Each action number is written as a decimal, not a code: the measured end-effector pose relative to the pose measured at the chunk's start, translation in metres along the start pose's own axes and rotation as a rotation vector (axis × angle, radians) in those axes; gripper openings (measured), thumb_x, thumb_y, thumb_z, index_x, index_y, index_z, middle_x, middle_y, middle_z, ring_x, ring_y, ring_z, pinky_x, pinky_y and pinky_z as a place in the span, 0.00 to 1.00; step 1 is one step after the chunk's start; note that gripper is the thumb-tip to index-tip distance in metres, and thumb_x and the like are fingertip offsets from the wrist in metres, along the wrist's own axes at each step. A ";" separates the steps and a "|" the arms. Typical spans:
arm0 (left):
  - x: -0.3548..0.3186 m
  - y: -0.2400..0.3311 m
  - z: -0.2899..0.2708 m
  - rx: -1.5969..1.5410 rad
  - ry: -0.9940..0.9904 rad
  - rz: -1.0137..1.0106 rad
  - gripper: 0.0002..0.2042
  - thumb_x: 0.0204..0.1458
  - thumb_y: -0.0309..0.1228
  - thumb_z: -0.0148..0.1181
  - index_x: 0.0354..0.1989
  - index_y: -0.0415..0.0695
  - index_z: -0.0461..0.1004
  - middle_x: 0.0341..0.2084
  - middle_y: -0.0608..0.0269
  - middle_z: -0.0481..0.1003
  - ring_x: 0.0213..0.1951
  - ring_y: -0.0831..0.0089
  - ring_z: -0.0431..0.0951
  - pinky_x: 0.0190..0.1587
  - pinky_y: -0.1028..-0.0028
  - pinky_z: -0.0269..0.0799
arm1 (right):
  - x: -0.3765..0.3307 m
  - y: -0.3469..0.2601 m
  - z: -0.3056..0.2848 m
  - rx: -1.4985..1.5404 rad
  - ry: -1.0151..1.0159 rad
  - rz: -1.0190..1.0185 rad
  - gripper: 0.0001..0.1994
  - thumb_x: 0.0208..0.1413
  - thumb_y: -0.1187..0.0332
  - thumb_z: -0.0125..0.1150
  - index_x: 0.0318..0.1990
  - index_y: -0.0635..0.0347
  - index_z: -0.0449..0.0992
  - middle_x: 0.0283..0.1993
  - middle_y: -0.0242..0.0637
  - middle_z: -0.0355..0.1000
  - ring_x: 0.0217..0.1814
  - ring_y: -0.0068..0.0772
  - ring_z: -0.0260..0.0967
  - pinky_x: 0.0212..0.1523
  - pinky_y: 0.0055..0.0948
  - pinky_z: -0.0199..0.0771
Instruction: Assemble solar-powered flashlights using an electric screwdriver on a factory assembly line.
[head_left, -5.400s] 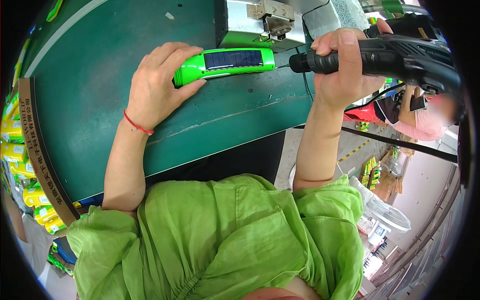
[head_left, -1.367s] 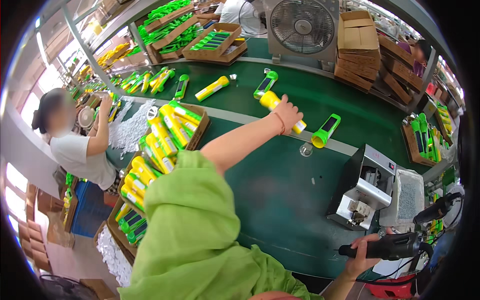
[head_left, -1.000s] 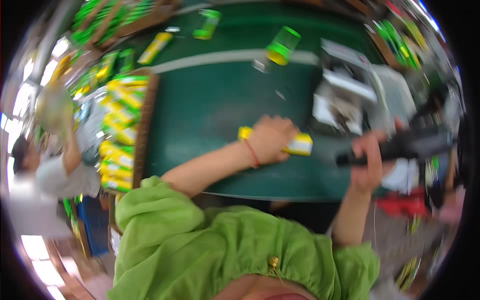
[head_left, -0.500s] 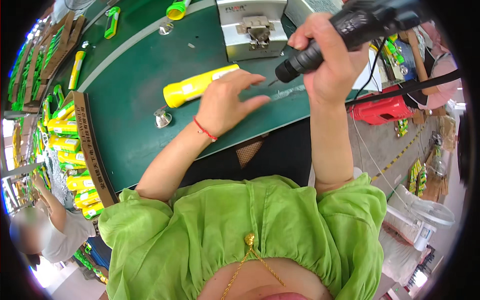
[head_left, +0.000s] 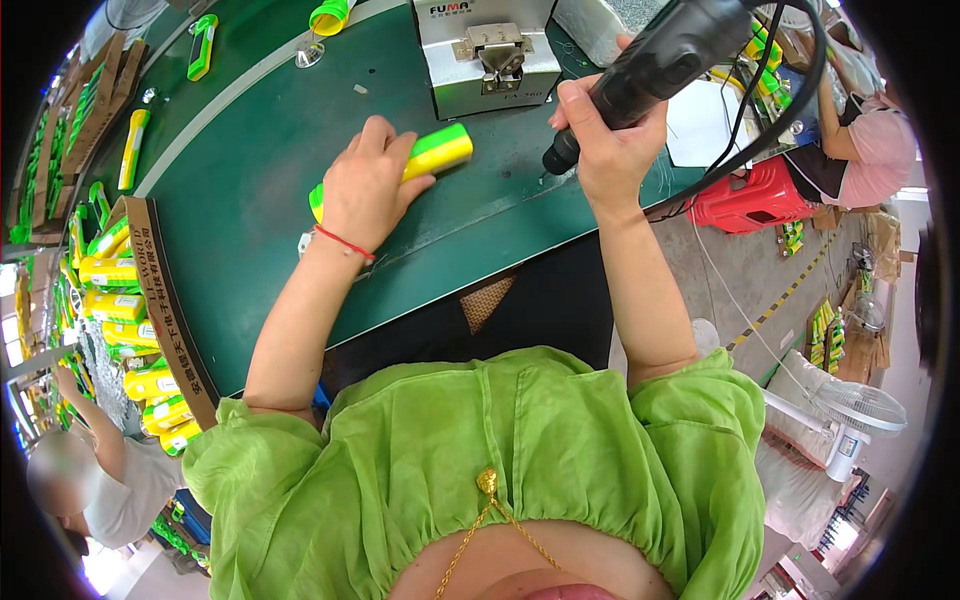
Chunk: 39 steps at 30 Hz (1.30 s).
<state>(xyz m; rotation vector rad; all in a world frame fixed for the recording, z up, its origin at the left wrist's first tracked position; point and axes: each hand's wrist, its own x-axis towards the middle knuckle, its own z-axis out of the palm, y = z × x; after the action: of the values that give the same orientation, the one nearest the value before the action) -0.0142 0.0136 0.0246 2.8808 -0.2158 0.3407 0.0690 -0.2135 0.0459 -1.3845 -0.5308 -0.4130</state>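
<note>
My left hand (head_left: 366, 188) is closed over a yellow and green flashlight body (head_left: 441, 152) lying on the green bench top. The flashlight's right end sticks out past my fingers, and a bit of green shows at its left end. Beside my left wrist a small part of a silver reflector (head_left: 304, 242) peeks out, mostly hidden. My right hand (head_left: 618, 150) grips a black electric screwdriver (head_left: 655, 68), its tip tilted down toward the bench, to the right of the flashlight and apart from it.
A silver metal machine (head_left: 485, 62) stands at the back middle. At left, a cardboard box (head_left: 165, 290) holds several yellow-green flashlights. Another flashlight (head_left: 202, 48) and a loose reflector (head_left: 309, 54) lie farther back. A black cable (head_left: 810, 85) loops at right. Co-workers sit on both sides.
My left hand has moved left and closed on the flashlight, which has been rolled so its green side shows. The screwdriver has shifted slightly left and stands steeper.
</note>
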 end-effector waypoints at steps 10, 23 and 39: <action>-0.003 0.045 -0.002 -0.189 0.319 0.198 0.29 0.34 0.40 0.75 0.49 0.44 0.75 0.46 0.60 0.73 0.46 0.60 0.72 0.44 0.65 0.67 | 0.016 -0.049 0.017 0.309 0.004 -0.039 0.20 0.52 0.80 0.60 0.51 0.70 0.61 0.27 0.41 0.73 0.22 0.28 0.69 0.27 0.30 0.74; -0.003 0.059 0.013 -0.856 0.125 0.050 0.07 0.40 0.27 0.73 0.28 0.42 0.81 0.27 0.65 0.79 0.35 0.69 0.76 0.42 0.71 0.70 | 0.015 -0.060 0.030 0.483 0.005 -0.019 0.03 0.51 0.78 0.61 0.30 0.70 0.74 0.20 0.39 0.71 0.19 0.29 0.69 0.23 0.28 0.72; -0.009 0.058 0.010 -1.013 0.089 -0.061 0.08 0.40 0.24 0.73 0.27 0.42 0.79 0.26 0.66 0.78 0.36 0.71 0.75 0.43 0.71 0.70 | 0.006 -0.067 0.036 0.485 -0.016 0.006 0.34 0.52 0.81 0.61 0.65 0.71 0.50 0.27 0.39 0.73 0.21 0.27 0.70 0.25 0.26 0.72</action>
<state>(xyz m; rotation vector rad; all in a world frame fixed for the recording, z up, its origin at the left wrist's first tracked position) -0.0305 -0.0439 0.0255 1.8651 -0.2030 0.2429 0.0321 -0.1876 0.1076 -0.9225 -0.5946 -0.2459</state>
